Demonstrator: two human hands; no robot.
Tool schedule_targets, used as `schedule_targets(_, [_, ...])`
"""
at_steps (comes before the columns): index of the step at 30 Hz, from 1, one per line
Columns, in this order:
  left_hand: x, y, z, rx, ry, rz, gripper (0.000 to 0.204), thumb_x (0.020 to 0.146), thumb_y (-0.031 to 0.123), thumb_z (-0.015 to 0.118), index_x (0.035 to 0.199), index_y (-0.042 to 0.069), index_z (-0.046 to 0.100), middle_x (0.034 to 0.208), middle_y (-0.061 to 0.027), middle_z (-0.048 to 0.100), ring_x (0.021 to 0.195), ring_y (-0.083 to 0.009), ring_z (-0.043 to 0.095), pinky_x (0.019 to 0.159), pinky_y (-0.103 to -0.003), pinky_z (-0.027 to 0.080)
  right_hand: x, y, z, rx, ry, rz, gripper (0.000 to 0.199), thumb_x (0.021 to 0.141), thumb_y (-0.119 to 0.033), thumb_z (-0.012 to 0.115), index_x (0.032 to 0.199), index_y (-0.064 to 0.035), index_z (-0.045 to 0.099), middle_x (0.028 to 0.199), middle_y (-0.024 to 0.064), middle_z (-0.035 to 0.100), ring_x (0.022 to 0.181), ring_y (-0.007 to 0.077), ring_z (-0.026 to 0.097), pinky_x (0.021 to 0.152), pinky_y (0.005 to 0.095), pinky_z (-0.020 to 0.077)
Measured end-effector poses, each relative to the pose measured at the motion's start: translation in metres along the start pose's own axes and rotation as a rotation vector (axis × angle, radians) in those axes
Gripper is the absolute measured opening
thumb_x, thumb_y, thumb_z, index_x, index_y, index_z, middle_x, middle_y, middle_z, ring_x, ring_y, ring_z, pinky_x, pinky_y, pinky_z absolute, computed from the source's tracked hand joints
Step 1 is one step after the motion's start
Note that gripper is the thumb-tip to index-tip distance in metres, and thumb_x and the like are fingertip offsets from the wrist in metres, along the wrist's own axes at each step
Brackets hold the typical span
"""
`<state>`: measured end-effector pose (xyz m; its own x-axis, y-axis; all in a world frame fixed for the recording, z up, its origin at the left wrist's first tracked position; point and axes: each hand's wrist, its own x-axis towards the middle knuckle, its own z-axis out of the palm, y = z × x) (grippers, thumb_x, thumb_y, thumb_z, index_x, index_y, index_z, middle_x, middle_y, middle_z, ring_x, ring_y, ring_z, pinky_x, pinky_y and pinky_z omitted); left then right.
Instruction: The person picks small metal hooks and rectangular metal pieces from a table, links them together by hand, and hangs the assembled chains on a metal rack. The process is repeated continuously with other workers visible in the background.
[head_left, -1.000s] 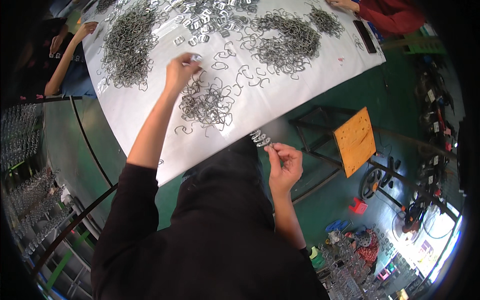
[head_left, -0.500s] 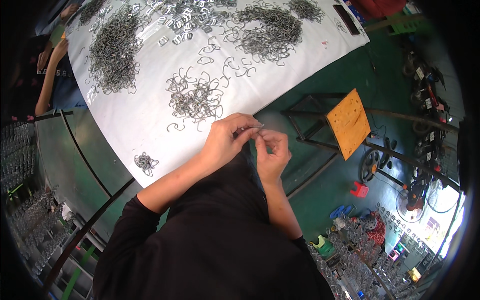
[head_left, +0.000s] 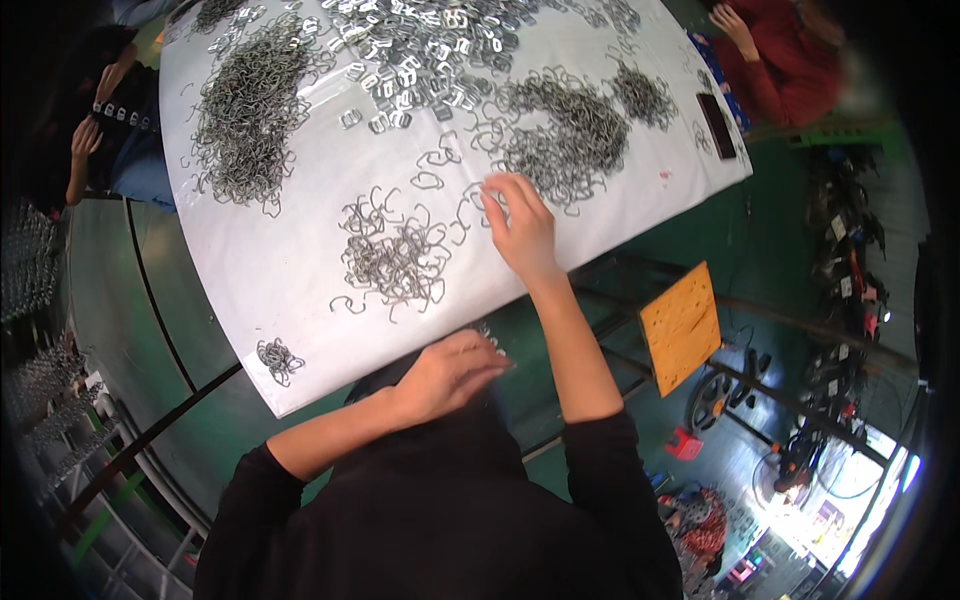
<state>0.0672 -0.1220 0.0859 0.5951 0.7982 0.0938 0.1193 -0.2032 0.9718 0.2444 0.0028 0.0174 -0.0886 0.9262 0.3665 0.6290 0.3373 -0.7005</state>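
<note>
Holding my left hand [head_left: 452,368] close to my body, just past the near edge of the bench [head_left: 270,280], I keep its fingers curled around a few small metal pieces [head_left: 490,335]; they are mostly hidden, so I cannot tell how many are in this grip. My right hand [head_left: 520,232] is stretched further out over the white bench top, palm down, and the fingertips [head_left: 492,196] touch loose wire hooks [head_left: 468,205] that lie there. This grip is narrow, pinching at a hook, but I cannot see if it is already lifted. So the right hand is clearly the nearer one to the hooks. To the left of it, near, lies a small heap of hooks [head_left: 395,258], tangled in all directions. Just beyond my right fingertips is a bigger heap [head_left: 560,140]. Further away are flat silver buckles [head_left: 420,50] and another large wire pile [head_left: 245,110] at the far left.
</note>
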Motion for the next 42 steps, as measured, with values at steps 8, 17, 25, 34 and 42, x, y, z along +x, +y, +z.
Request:
schedule_targets(8, [0.001, -0.010, 0.005, 0.011, 0.030, -0.022, 0.017, 0.081, 0.005, 0.069, 0.098, 0.007, 0.067, 0.091, -0.0088, 0.061, 0.083, -0.0278, 0.062, 0.072, -0.037, 0.052, 0.071, 0.063, 0.069, -0.481, -0.394, -0.051, 0.065, 0.090, -0.047, 0.057, 0.142, -0.0108, 0.041, 0.152, 0.0187, 0.026, 0.142, 0.0375, 0.020, 0.115, 0.0543, 0.0147])
schedule_targets(17, [-0.010, -0.016, 0.008, 0.043, -0.010, -0.030, 0.019, 0.080, 0.004, 0.070, 0.098, 0.011, 0.069, 0.094, -0.0038, 0.063, 0.086, -0.0223, 0.064, 0.073, -0.034, 0.055, 0.030, 0.032, 0.030, -0.056, -0.228, 0.106, 0.017, 0.085, -0.020, 0.066, 0.099, -0.0107, 0.068, 0.101, 0.0046, 0.065, 0.096, 0.0250, 0.060, 0.087, 0.0444, 0.0415])
schedule_targets(25, [-0.020, -0.015, 0.012, 0.017, 0.059, -0.047, 0.015, 0.082, 0.009, 0.068, 0.097, 0.009, 0.068, 0.089, -0.0044, 0.060, 0.080, -0.0234, 0.063, 0.068, -0.035, 0.054, 0.060, 0.027, 0.080, -0.537, -0.343, 0.190, 0.013, 0.083, -0.019, 0.069, 0.089, -0.0078, 0.070, 0.089, 0.0079, 0.064, 0.092, 0.0249, 0.060, 0.081, 0.0438, 0.0416])
schedule_targets(34, [-0.027, -0.022, 0.008, -0.061, 0.071, -0.011, 0.017, 0.084, 0.001, 0.064, 0.100, 0.004, 0.067, 0.095, -0.0107, 0.062, 0.083, -0.0282, 0.063, 0.072, -0.035, 0.053, 0.000, 0.005, 0.002, 0.936, -0.271, 0.889, 0.012, 0.090, -0.011, 0.063, 0.096, -0.0011, 0.060, 0.088, 0.0073, 0.064, 0.073, 0.0143, 0.062, 0.067, 0.0272, 0.0519])
schedule_targets(42, [-0.025, -0.026, 0.012, -0.102, 0.146, -0.121, 0.013, 0.084, 0.004, 0.068, 0.097, 0.001, 0.064, 0.093, -0.0108, 0.068, 0.077, -0.0205, 0.068, 0.067, -0.030, 0.055, -0.134, -0.141, -0.068, 0.739, 0.303, 0.742, 0.027, 0.086, 0.004, 0.065, 0.107, 0.0018, 0.048, 0.090, 0.0119, 0.063, 0.074, 0.0155, 0.065, 0.065, 0.0250, 0.0542])
